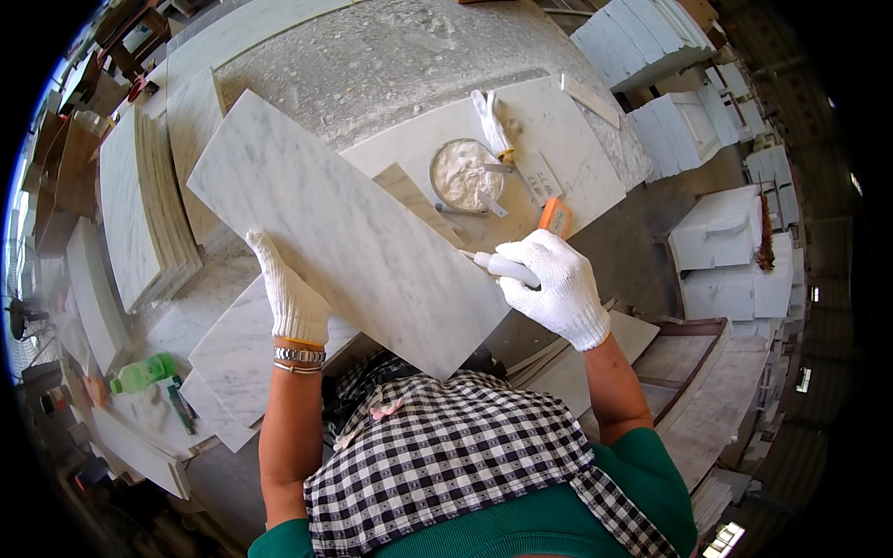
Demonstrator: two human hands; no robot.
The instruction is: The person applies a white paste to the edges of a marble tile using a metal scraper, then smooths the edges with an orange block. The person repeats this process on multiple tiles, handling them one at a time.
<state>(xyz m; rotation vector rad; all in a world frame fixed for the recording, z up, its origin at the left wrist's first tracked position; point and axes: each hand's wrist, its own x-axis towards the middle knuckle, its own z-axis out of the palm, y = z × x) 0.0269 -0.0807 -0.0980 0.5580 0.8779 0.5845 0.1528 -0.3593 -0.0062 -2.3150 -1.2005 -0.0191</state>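
A long white marble tile [344,223] with grey veins lies slantwise in front of me, its near corner close to my apron. My left hand [296,296], in a white knit glove, grips its left long edge; part of the fingers is hidden. In my gloved right hand [558,286] is a small white squeeze bottle [507,267], closed in the fingers. Its thin nozzle points at the tile's right long edge. Beyond that edge stands a round tub of white paste [463,175] with flat scrapers in it. An orange block [555,217] lies just past my right hand.
A white glove [488,121] lies by the tub on a pale slab [595,177]. Stacked marble tiles [139,205] lean at the left, near a green bottle [141,372]. A rough stone surface [372,70] stretches behind. More stone blocks [642,42] stand at the right.
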